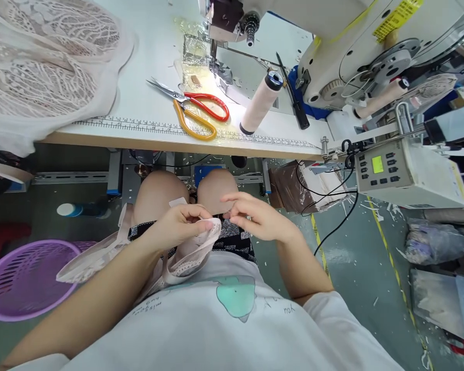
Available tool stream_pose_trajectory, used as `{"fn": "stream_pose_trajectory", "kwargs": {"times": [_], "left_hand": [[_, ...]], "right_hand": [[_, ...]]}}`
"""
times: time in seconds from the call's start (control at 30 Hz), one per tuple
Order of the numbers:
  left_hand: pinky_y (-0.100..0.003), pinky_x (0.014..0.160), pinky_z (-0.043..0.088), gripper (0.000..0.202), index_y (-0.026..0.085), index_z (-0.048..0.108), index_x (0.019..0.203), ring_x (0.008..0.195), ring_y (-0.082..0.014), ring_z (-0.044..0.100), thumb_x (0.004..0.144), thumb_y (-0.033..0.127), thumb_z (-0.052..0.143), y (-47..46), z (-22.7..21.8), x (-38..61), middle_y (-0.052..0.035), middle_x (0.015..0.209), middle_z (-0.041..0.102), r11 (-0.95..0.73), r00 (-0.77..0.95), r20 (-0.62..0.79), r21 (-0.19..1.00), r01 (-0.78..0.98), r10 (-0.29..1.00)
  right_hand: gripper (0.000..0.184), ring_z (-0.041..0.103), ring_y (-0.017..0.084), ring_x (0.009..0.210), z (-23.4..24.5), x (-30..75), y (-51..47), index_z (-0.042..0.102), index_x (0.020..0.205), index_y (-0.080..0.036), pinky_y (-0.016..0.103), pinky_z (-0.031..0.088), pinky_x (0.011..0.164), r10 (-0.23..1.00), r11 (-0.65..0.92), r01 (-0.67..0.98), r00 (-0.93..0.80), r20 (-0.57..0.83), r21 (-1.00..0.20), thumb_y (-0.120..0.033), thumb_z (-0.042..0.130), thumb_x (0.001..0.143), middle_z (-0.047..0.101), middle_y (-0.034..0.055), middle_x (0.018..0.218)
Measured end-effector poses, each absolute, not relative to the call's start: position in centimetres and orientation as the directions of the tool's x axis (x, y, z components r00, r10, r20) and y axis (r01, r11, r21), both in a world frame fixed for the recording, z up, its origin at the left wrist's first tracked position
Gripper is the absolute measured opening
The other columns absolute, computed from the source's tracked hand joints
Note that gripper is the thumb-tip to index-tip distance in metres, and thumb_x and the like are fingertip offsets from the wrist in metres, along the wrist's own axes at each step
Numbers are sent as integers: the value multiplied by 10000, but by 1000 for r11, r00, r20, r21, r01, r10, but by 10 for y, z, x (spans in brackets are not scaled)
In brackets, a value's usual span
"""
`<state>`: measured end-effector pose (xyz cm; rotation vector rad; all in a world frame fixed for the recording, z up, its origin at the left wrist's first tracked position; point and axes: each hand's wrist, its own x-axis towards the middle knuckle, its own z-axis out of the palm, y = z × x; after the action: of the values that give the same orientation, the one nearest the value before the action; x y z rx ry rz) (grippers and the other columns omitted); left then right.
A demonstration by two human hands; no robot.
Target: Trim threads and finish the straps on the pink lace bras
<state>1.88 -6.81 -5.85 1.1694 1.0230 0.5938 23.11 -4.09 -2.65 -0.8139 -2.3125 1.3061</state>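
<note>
I sit at a sewing table with both hands over my lap. My left hand (181,224) is closed, pinching the edge of a pale pink lace garment piece (185,257) that drapes down over my thigh and shirt. My right hand (255,216) hovers just right of it with fingers curled and slightly apart, fingertips close to the fabric's edge; whether it touches the fabric is unclear.
On the white table (139,129) lie red-and-yellow scissors (195,108), a cream thread cone (261,103) and a lace fabric pile (42,67). The sewing machine (332,46) and a control box (406,172) stand at right. A purple basket (27,278) sits on the floor at left.
</note>
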Motion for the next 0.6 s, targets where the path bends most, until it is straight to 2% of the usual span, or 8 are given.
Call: {"fn": "stream_pose_trajectory", "kwargs": {"times": [0.07,0.13,0.17,0.3,0.47,0.6], "left_hand": [[-207,523,385,209,160,634,647,573,-102,475,680,366,637,-71,-57,21,-1,616,567,398,441,-398,912,97,805],[-201,494,384,203,163,643,647,540,-102,478,672,365,636,-72,-54,22,0,588,578,434,432,-437,894,111,789],[-199,494,391,194,167,652,655,541,-105,488,668,360,635,-72,-53,22,-1,595,591,433,434,-440,893,121,786],[-196,497,410,168,187,675,688,542,-109,508,643,346,651,-71,-51,22,4,609,618,408,449,-426,902,141,786],[-182,524,423,149,204,681,709,579,-106,524,624,327,674,-71,-55,21,12,667,639,420,438,-450,892,170,778],[-190,559,442,160,197,682,726,620,-119,545,630,324,671,-72,-55,21,1,696,646,430,426,-468,883,189,774]], "right_hand": [[148,570,154,824,-19,237,-47,505,768,-183,299,459,727,761,313,415,-648,-36,-854,-244,437,885,624,75,866],[137,568,135,659,-12,240,-54,537,789,-190,282,464,658,811,250,426,-583,-52,-869,-254,460,881,614,22,680],[133,563,127,622,-11,241,-57,556,794,-191,278,467,647,816,252,403,-578,-31,-880,-255,474,877,605,14,657],[140,572,135,730,-15,233,-66,618,815,-194,269,472,683,788,393,371,-607,100,-841,-252,501,866,601,49,796],[181,543,136,710,-29,223,-72,641,842,-182,238,431,617,755,489,480,-651,77,-728,-244,474,875,591,50,751],[172,522,127,655,-30,222,-75,651,842,-169,225,395,566,752,506,514,-657,62,-693,-217,487,858,582,41,708]]}}
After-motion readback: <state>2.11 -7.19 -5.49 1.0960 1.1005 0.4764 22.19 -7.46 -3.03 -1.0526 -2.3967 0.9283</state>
